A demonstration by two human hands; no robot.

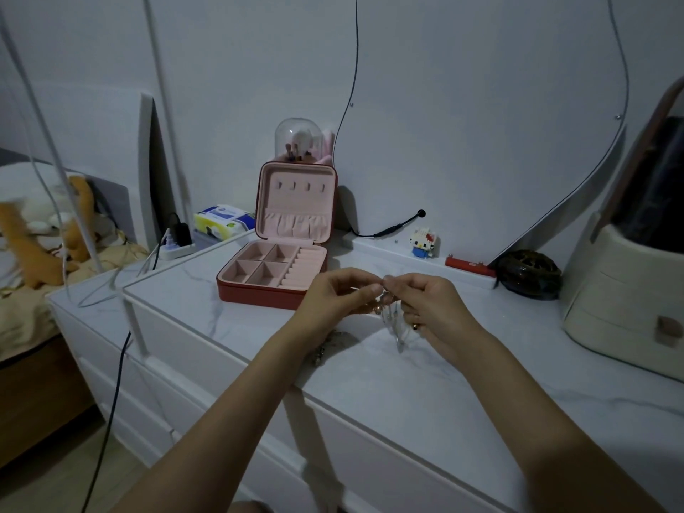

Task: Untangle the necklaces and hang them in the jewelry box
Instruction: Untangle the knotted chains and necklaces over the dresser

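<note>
A red jewelry box [259,292] with a pink lining stands open on the white marble-look dresser top [425,386]; several small hooks [300,186] line its upright lid. Just in front of the box, my left hand [338,296] and my right hand [429,305] are raised together, fingertips almost touching. Both pinch a thin silver necklace [394,322] that dangles in loops between them, with small beads near the top. A second, darker chain [325,349] lies on the dresser below my left wrist, partly hidden.
Behind the box are a clear dome with makeup brushes [298,140], a tissue pack [222,222] and a power strip [177,246]. To the right sit a small block figure [423,242], a red bar [468,270], a dark round case [529,274] and a cream organizer [622,305]. Cables hang at left.
</note>
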